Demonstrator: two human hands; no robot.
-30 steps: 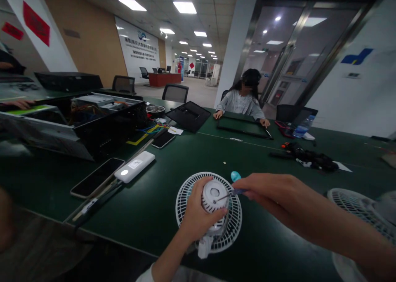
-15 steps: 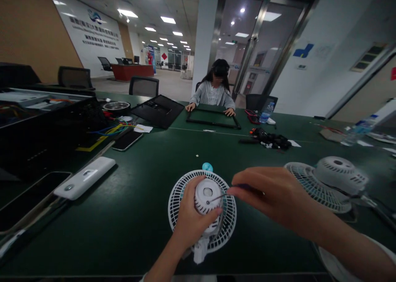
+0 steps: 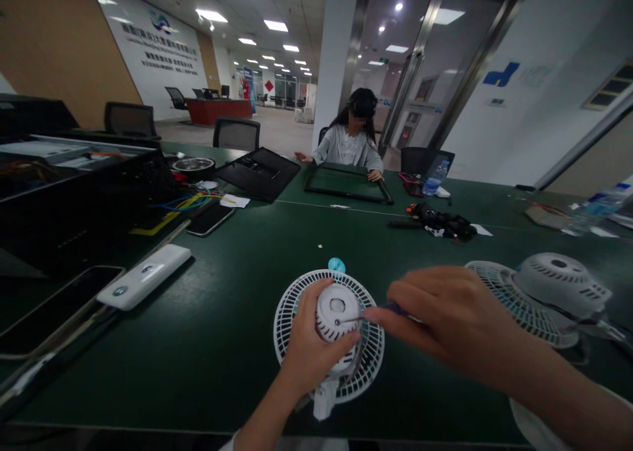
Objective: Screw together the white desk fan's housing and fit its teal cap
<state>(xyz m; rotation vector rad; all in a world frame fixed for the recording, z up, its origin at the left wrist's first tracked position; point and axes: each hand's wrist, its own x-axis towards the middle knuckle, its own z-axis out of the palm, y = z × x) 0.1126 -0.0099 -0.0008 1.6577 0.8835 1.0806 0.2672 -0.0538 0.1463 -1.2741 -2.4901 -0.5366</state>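
Observation:
A small white fan [image 3: 297, 306] lies grille-down on the green table [image 3: 237, 319]. My left hand [image 3: 311, 352] is wrapped round its round motor housing [image 3: 335, 309]. My right hand [image 3: 445, 319] pinches a thin screwdriver [image 3: 357, 318], whose metal tip touches the side of the housing. A small blue round piece [image 3: 337, 264] sits just behind the fan's grille.
A second white fan [image 3: 539, 293] lies to the right. A white power bank [image 3: 143, 276] and phones [image 3: 210, 219] lie to the left beside an open black computer case [image 3: 74, 194]. Across the table a person handles a black frame [image 3: 346, 184]; black cables [image 3: 440, 223] and a water bottle [image 3: 434, 177] sit nearby.
The view swung right, then settled slightly. My right hand shifted a little left and down, keeping the screwdriver tip on the housing. My left hand kept its grip.

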